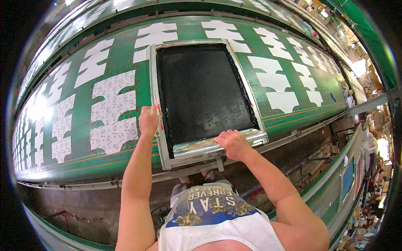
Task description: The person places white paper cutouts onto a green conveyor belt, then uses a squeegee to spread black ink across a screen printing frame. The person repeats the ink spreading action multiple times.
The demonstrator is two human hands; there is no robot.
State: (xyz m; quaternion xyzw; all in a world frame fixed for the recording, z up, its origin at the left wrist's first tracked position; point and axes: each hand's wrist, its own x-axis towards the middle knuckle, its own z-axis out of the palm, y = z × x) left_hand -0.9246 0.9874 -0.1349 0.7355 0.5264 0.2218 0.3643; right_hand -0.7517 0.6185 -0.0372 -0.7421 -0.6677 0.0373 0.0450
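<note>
A large screen-printing frame (pixel 154 79) with a pale metal rim and a dark mesh (pixel 201 90) rests over the green printing table in front of me. Closed around the left side of its rim, low down, is my left hand (pixel 148 120). A metal squeegee (pixel 196 147) lies across the near end of the mesh, with yellowish smears along it. My right hand (pixel 233 144) grips the squeegee near its right end, fingers curled over the top. The squeegee's lower edge is hidden, as is any cloth beneath the frame.
Cut cloth pieces with a small printed pattern (pixel 114 106) lie left of the frame. Plain white cloth pieces (pixel 274 81) lie to the right and beyond. A metal rail (pixel 293 137) edges the green table (pixel 144 92). Another long table (pixel 331 186) stands behind me at right.
</note>
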